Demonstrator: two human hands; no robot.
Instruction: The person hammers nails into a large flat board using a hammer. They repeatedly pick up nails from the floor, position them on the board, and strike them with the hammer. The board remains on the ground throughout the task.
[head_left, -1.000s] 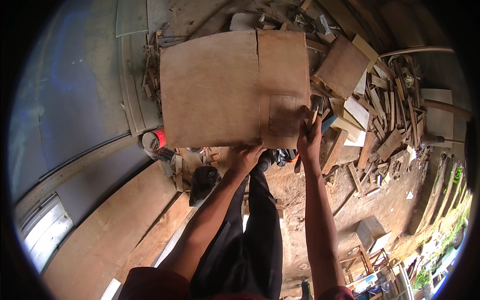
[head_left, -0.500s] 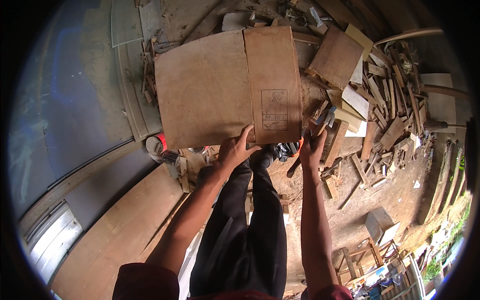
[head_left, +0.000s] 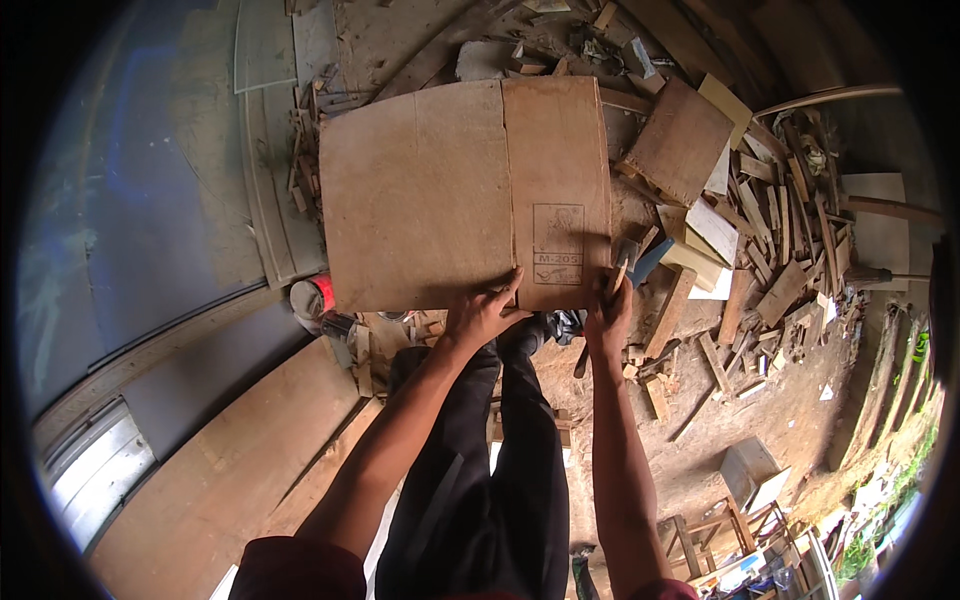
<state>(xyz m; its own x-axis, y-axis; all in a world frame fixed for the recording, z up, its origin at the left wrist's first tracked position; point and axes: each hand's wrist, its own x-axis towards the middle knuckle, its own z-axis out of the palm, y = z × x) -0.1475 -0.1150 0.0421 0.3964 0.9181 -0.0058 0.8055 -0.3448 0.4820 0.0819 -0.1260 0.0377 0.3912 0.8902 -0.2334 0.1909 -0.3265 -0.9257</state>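
A wide brown plywood panel (head_left: 415, 195) lies in front of me, its near edge toward my legs. A seam divides it from a narrower right-hand board (head_left: 558, 140) bearing a dark printed stamp. My left hand (head_left: 485, 318) grips the near edge by the seam, one finger laid over the top face. At the near right corner, my right hand (head_left: 608, 318) is closed around what looks like a hammer (head_left: 622, 272) with a wooden handle; its head is partly blurred against the scrap behind. Whether the right hand also touches the panel, I cannot tell.
Scrap wood (head_left: 780, 210) is heaped to the right, with a square brown board (head_left: 682, 140) nearer the panel. A red-banded can (head_left: 312, 297) stands left of the panel. A long plywood sheet (head_left: 235, 470) leans at lower left. A small box (head_left: 750, 470) sits at lower right.
The panel appears slightly lower and further right in view. My right hand has drawn in to the panel's corner with the hammer, whose head has turned. My left hand keeps its grip.
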